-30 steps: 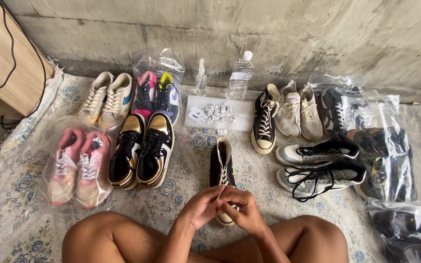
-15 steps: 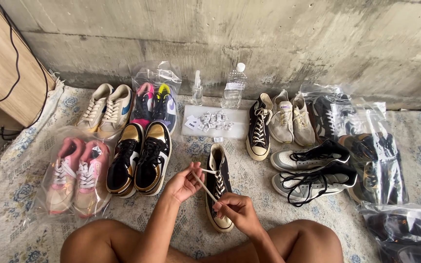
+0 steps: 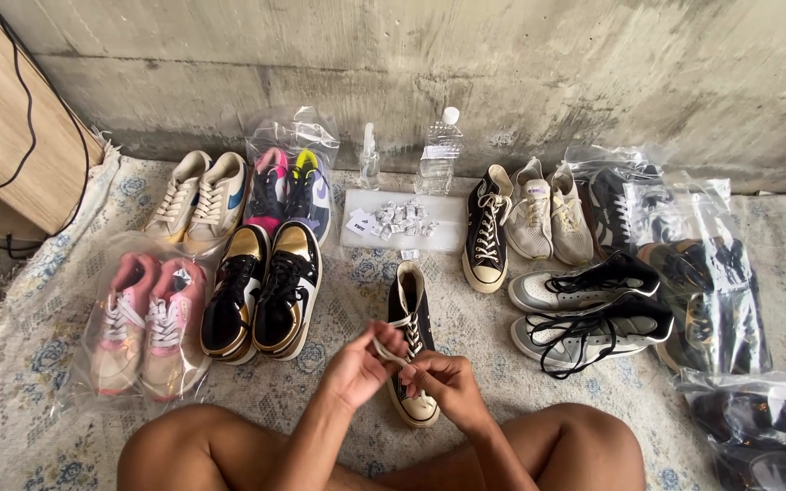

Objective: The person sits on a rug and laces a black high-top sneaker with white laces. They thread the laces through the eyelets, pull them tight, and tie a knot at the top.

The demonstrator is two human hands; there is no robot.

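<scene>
A black high-top sneaker (image 3: 413, 318) with a cream toe cap lies on the patterned rug in front of my crossed legs. My left hand (image 3: 359, 364) pinches a cream shoelace (image 3: 385, 350) just left of the shoe. Over the shoe's toe, my right hand (image 3: 445, 384) is closed on the same lace. The two hands are close together, almost touching.
Black-and-gold sneakers (image 3: 264, 291), bagged pink ones (image 3: 143, 323), white ones (image 3: 197, 195) and bagged multicoloured ones (image 3: 288, 186) lie left. A white tray (image 3: 438, 238) of small packets, a spray bottle (image 3: 370, 159) and a water bottle (image 3: 440, 150) stand behind. Black and grey shoes (image 3: 584, 309) and bagged pairs (image 3: 711, 291) fill the right.
My hands were joined, then the left pulled the lace out up and to the left. Now they have come back together over the shoe, lace still held.
</scene>
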